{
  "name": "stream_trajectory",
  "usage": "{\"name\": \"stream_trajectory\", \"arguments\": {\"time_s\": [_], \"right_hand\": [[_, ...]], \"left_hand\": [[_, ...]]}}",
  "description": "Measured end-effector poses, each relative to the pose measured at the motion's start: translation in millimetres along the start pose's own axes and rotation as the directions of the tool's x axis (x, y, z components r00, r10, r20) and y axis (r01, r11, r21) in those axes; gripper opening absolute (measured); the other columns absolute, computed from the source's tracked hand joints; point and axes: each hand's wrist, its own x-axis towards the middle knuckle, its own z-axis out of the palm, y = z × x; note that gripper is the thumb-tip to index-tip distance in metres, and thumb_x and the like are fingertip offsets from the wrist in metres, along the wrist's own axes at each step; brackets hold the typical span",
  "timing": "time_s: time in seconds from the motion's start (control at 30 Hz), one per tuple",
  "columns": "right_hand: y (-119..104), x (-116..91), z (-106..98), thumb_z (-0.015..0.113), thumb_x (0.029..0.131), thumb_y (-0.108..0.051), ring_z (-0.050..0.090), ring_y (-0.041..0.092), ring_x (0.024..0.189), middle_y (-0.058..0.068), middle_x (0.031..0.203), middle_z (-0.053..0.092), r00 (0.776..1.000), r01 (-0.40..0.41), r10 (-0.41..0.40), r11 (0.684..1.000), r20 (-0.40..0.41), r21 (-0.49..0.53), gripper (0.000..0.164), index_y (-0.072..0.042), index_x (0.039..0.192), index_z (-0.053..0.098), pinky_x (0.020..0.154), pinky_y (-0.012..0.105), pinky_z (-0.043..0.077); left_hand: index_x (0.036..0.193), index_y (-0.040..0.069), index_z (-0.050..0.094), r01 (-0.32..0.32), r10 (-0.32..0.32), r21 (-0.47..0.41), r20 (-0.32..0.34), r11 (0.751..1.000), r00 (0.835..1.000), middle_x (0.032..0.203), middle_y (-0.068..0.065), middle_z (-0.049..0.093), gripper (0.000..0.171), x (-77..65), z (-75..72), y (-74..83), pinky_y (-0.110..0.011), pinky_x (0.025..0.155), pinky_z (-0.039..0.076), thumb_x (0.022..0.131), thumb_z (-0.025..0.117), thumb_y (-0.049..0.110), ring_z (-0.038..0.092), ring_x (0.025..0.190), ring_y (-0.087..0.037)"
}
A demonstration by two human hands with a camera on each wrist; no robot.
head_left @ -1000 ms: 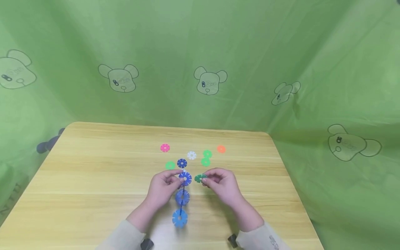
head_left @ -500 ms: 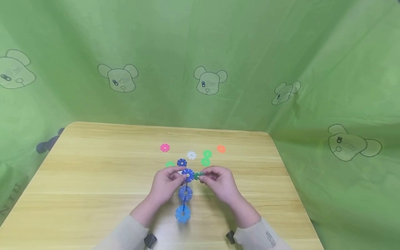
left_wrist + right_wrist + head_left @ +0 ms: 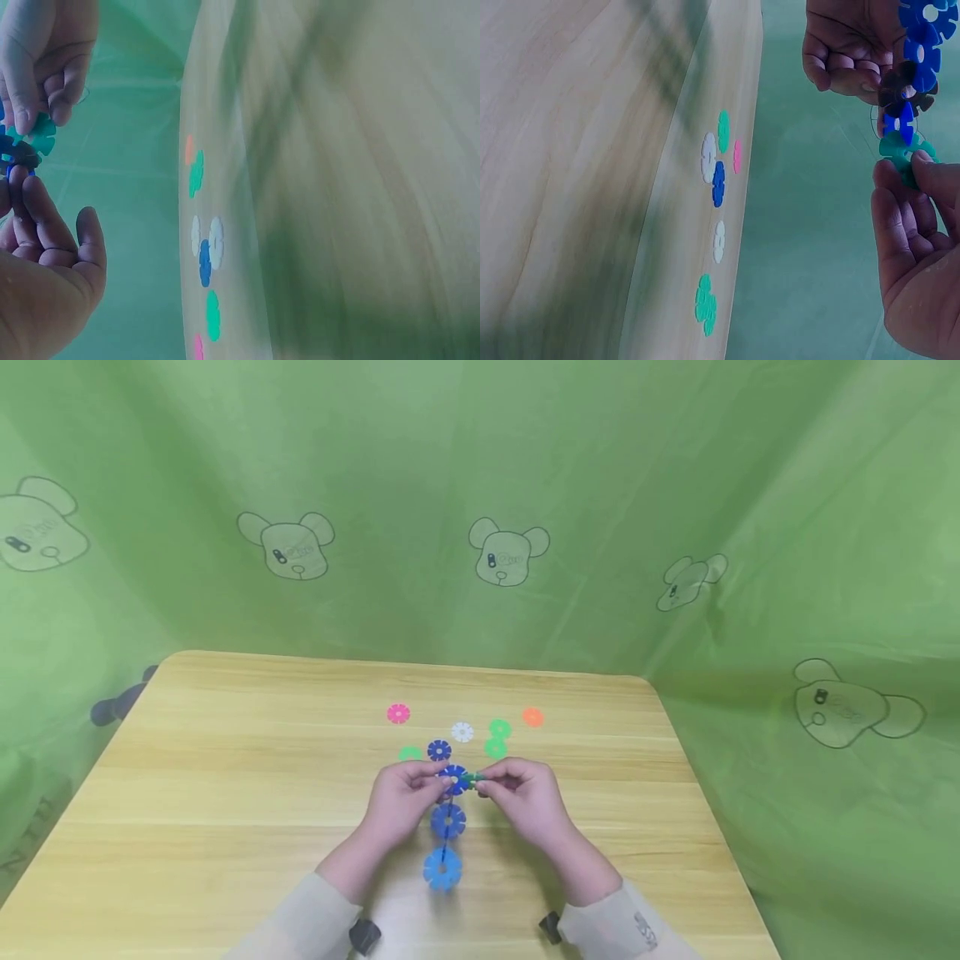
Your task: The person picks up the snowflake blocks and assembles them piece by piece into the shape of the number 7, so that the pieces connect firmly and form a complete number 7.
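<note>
My left hand [image 3: 397, 806] pinches the top of a chain of notched plastic discs, by a dark blue disc [image 3: 455, 774]. The chain hangs toward me, with a mid-blue disc [image 3: 447, 821] and a light blue disc [image 3: 442, 869] at its near end; a blackish disc [image 3: 898, 91] shows among them in the right wrist view. Between thumb and fingers, my right hand [image 3: 528, 797] pinches a green disc [image 3: 895, 144]. Its edge meets the dark blue disc, slot side toward it, the two planes crossing. Fingers partly hide the joint.
Several loose discs lie flat beyond the hands on the wooden table [image 3: 247, 777]: pink [image 3: 398, 714], white [image 3: 462, 732], blue [image 3: 439, 751], orange [image 3: 533, 717] and green discs [image 3: 500, 728]. A second white disc [image 3: 216, 244] shows in the left wrist view. Green curtain [image 3: 405, 610] surrounds the table.
The right hand has brought the green disc leftward until it meets the dark blue disc, and the green disc now appears more edge-on. The left hand and chain have shifted slightly right.
</note>
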Motion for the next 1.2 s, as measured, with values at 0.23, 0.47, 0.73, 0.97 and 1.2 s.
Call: {"name": "stream_trajectory", "arguments": {"time_s": [0.23,0.47,0.73,0.97,1.2], "right_hand": [[0.8,-1.6,2.3,0.079,0.087,0.011,0.076,0.024,0.078,0.014,0.089,0.077,1.0,0.005,-0.005,1.0,-0.008,-0.001,0.013,0.0,0.092,0.078,0.073,0.028,0.065],[4.5,0.0,2.3,0.08,0.087,0.009,0.075,0.021,0.078,0.011,0.089,0.078,1.0,0.015,-0.015,1.0,-0.002,-0.025,0.013,-0.002,0.092,0.079,0.072,0.028,0.065],[8.9,0.6,3.2,0.082,0.085,0.009,0.072,0.015,0.075,0.009,0.088,0.077,1.0,0.02,-0.021,0.999,-0.021,-0.036,0.014,-0.003,0.091,0.079,0.07,0.026,0.063],[6.1,-1.7,4.7,0.082,0.084,0.01,0.073,0.016,0.078,0.009,0.089,0.078,0.999,0.046,-0.047,0.998,-0.02,-0.052,0.015,-0.003,0.09,0.08,0.073,0.027,0.064],[7.9,-2.9,7.7,0.083,0.086,0.006,0.072,0.015,0.077,0.011,0.091,0.078,0.997,0.082,-0.082,0.994,0.015,-0.068,0.012,-0.003,0.092,0.079,0.072,0.027,0.064]], "left_hand": [[0.118,-0.006,0.074,0.008,-0.008,0.0,0.03,1.0,1.0,0.107,-0.02,0.078,0.023,1.2,-0.6,-4.0,-0.028,0.079,0.064,0.095,0.073,-0.002,0.078,0.087,-0.028],[0.122,0.0,0.074,-0.016,0.006,0.142,0.07,0.99,0.998,0.088,-0.007,0.076,0.024,2.0,-6.7,1.2,-0.027,0.074,0.063,0.098,0.072,0.004,0.073,0.08,-0.02],[0.127,0.006,0.073,-0.043,0.024,0.177,0.11,0.983,0.994,0.109,-0.008,0.075,0.029,3.1,-5.4,7.1,-0.03,0.078,0.063,0.099,0.075,0.011,0.072,0.09,-0.019],[0.117,0.008,0.076,-0.129,0.089,0.265,0.16,0.956,0.983,0.123,-0.008,0.072,0.025,0.2,3.4,10.6,-0.026,0.074,0.062,0.092,0.08,0.007,0.068,0.091,-0.017],[0.104,0.01,0.079,-0.117,0.085,0.319,0.113,0.94,0.99,0.116,-0.006,0.076,0.015,-2.1,6.1,14.3,-0.024,0.063,0.055,0.092,0.077,0.002,0.06,0.073,-0.012]]}}
